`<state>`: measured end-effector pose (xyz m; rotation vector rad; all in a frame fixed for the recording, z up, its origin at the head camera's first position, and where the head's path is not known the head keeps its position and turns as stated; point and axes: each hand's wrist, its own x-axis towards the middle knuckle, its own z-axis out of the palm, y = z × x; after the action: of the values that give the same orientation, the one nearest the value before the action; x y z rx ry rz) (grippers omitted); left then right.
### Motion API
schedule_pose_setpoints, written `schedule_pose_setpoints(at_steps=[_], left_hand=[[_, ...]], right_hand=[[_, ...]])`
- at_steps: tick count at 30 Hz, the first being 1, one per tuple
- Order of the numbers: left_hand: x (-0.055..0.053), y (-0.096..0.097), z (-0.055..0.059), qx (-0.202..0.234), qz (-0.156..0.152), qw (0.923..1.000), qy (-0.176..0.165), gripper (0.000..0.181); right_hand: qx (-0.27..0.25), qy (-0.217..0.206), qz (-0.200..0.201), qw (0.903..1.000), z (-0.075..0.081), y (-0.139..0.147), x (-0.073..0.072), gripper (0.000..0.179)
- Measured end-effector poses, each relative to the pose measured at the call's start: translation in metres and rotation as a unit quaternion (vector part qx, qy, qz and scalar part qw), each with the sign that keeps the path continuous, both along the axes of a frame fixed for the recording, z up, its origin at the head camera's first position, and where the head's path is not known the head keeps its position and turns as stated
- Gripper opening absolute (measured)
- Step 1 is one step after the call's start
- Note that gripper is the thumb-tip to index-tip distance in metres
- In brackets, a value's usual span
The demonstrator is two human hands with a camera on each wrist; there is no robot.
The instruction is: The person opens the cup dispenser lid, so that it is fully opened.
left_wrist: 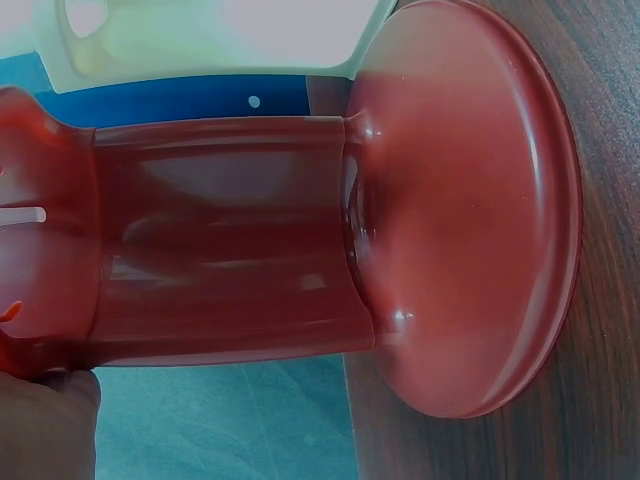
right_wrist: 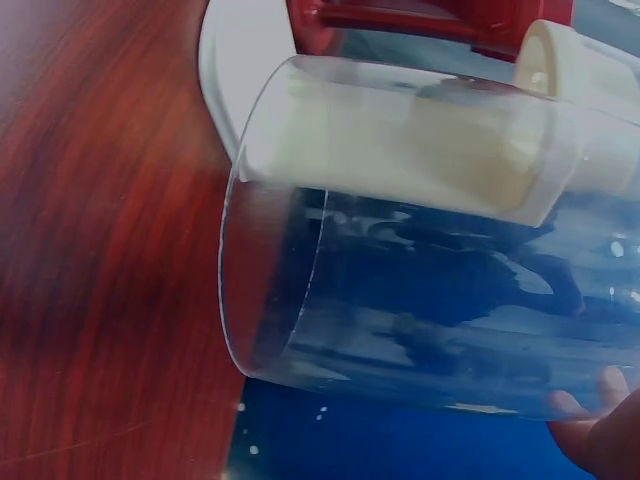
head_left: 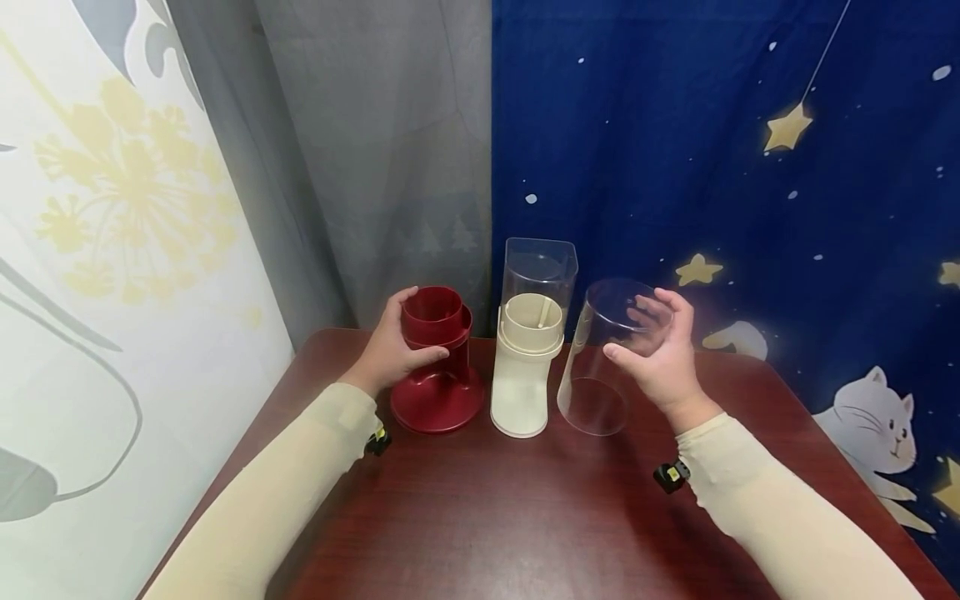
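Brown tabletop [head_left: 480, 517]: red stand [head_left: 454, 368], clear cylinder [head_left: 588, 371] upright, long axes vertical

Red stand [head_left: 455, 367]: deep glossy red throughout; base washes pinkish in the left wrist view. Cream stand [head_left: 522, 383]: plain off-white. Clear holder [head_left: 542, 261] behind it: colourless. Clear cylinder [head_left: 588, 367]: colourless, cream and blue showing through its wall in the right wrist view. Table [head_left: 480, 533]: reddish brown, darker streaks of wood grain. White cloth [head_left: 217, 392]: yellow flower head [head_left: 135, 187], grey curving shapes. Grey curtain [head_left: 375, 133]: faint tree shapes [head_left: 463, 234] low down. Blue curtain [head_left: 637, 150]: deep blue, white specks, yellow stars [head_left: 788, 128], white cat [head_left: 873, 421]. Sleeves [head_left: 300, 467]: plain cream. Wrist cameras [head_left: 670, 477]: black, small yellow patch.
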<state>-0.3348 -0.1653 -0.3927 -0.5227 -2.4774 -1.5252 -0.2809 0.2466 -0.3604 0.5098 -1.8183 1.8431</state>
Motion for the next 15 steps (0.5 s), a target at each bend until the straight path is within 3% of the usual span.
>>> schedule_pose_setpoints(at_steps=[15], left_hand=[[-0.001,0.000,0.000,0.003,0.002,1.0000,-0.004,0.110]], right_hand=[[-0.005,-0.017,-0.016,0.9997,-0.023,0.001,-0.016,0.100]])
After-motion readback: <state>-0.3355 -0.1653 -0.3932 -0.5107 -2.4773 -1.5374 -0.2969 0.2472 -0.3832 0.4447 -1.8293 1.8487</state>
